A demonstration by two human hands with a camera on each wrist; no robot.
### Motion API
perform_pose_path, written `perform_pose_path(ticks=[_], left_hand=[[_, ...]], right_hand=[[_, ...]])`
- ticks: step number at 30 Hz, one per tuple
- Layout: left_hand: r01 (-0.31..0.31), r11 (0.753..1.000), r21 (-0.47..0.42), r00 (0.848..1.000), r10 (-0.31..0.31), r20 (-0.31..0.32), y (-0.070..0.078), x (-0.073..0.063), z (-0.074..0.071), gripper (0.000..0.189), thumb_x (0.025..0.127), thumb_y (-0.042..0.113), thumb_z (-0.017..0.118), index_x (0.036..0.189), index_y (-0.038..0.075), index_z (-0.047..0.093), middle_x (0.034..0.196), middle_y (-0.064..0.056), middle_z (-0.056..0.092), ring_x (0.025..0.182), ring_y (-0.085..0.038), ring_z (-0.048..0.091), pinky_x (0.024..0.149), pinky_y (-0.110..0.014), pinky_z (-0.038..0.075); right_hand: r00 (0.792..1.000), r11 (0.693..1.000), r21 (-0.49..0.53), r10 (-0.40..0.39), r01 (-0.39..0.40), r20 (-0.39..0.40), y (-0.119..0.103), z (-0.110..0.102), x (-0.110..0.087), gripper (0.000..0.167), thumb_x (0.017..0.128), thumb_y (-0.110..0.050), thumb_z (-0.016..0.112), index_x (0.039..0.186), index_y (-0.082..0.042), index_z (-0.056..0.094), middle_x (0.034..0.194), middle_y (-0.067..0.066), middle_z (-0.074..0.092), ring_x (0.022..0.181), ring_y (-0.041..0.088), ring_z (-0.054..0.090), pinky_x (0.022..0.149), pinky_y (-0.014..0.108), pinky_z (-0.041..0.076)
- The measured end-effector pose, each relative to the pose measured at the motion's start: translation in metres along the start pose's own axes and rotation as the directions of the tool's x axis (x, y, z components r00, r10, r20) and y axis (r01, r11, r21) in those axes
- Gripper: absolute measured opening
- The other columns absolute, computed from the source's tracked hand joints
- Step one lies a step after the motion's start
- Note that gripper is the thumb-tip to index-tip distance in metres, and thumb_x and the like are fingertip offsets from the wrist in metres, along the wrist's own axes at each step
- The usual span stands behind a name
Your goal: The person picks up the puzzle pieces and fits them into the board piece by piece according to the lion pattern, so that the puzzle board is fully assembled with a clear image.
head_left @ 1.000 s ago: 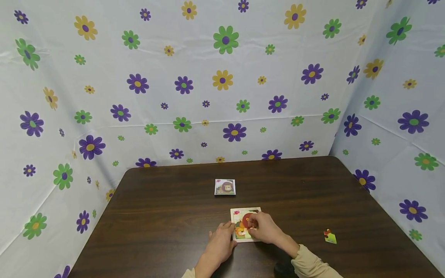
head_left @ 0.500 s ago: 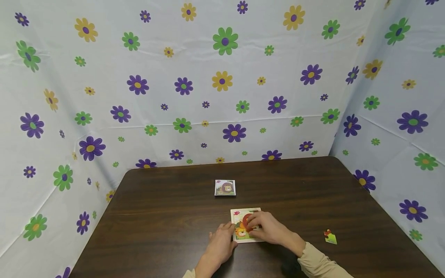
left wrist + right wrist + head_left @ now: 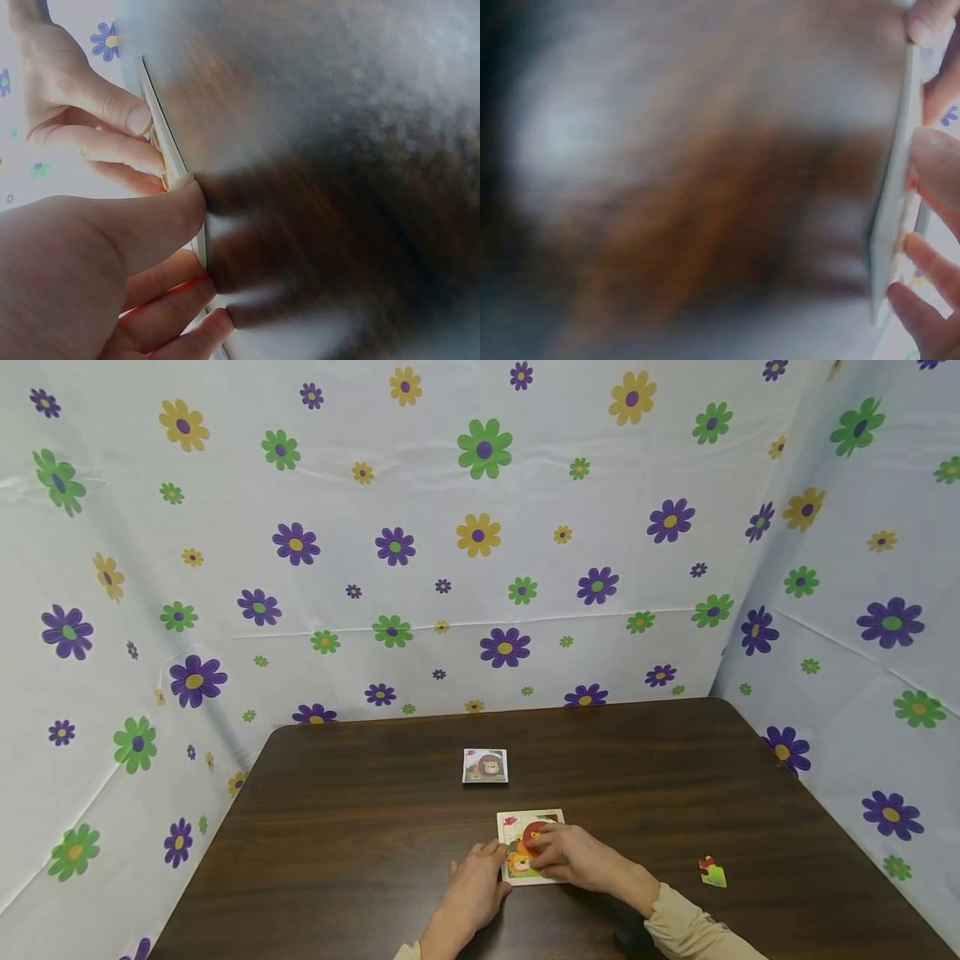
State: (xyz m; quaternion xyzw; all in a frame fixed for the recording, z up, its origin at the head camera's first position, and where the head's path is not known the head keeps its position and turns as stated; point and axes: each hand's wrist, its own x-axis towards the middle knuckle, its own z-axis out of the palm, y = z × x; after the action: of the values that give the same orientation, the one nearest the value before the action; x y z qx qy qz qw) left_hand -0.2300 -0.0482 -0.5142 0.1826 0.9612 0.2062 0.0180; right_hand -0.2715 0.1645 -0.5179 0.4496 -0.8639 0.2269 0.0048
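Observation:
In the head view, a square wooden jigsaw puzzle board [image 3: 528, 882] with a lion picture lies between my two hands. My left hand [image 3: 474, 881] holds its near left corner, fingertips along the left side and thumb at the front edge. The left wrist view has that thumb [image 3: 169, 217] against the board's thin side. My right hand [image 3: 581, 856] reaches over the right part, its fingertips pressing on the pieces near the lion's mane. Spread right fingers [image 3: 930, 262] show along the board in the right wrist view. The pieces under this hand are hidden.
One loose puzzle piece [image 3: 712, 872], green with red and yellow, lies to the right on the dark wooden table [image 3: 360, 810]. Behind the board sits a small lion picture card [image 3: 485, 766]. White flowered cloth [image 3: 420, 577] surrounds the table's back and sides.
My right hand shifts slightly; its fingers go from bunched together over the pieces to lying flatter on the board. The left hand and board stay in place.

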Motion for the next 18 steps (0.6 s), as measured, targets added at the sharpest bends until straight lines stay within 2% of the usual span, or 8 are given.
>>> perform_pose_path(ticks=[4, 15, 18], left_hand=[[0.007, 1.000, 0.003, 1.000, -0.007, 0.005, 0.0009, 0.0016, 0.0002, 0.046, 0.079, 0.016, 0.077, 0.121, 0.003, 0.063, 0.125, -0.012, 0.061, 0.115, -0.031, 0.055, 0.078, -0.069, 0.043], [0.021, 1.000, 0.001, 1.000, -0.021, 0.019, 0.0001, 0.0014, 0.0007, 0.046, 0.079, 0.017, 0.077, 0.121, 0.003, 0.063, 0.125, -0.013, 0.061, 0.115, -0.030, 0.055, 0.079, -0.069, 0.043], [0.019, 1.000, 0.004, 1.000, -0.019, 0.019, 0.0005, 0.0010, 0.0016, 0.046, 0.079, 0.017, 0.077, 0.121, 0.003, 0.063, 0.125, -0.012, 0.061, 0.115, -0.030, 0.054, 0.079, -0.069, 0.043]], right_hand=[[1.000, 1.000, 0.015, 0.021, -0.021, -0.009, 0.0007, 0.0015, -0.0020, 0.019, 0.083, -0.010, 0.073, 0.102, -0.013, 0.077, 0.123, 0.014, 0.064, 0.114, 0.037, 0.058, 0.090, 0.045, 0.050], [0.999, 0.998, 0.046, 0.039, -0.038, -0.020, 0.0039, 0.0042, -0.0010, 0.017, 0.082, -0.013, 0.075, 0.099, -0.014, 0.078, 0.121, 0.010, 0.065, 0.112, 0.033, 0.058, 0.089, 0.044, 0.050], [0.997, 0.995, 0.073, 0.069, -0.068, -0.014, 0.0040, 0.0047, -0.0022, 0.018, 0.082, -0.014, 0.075, 0.099, -0.014, 0.078, 0.122, 0.010, 0.065, 0.114, 0.034, 0.057, 0.090, 0.045, 0.050]])
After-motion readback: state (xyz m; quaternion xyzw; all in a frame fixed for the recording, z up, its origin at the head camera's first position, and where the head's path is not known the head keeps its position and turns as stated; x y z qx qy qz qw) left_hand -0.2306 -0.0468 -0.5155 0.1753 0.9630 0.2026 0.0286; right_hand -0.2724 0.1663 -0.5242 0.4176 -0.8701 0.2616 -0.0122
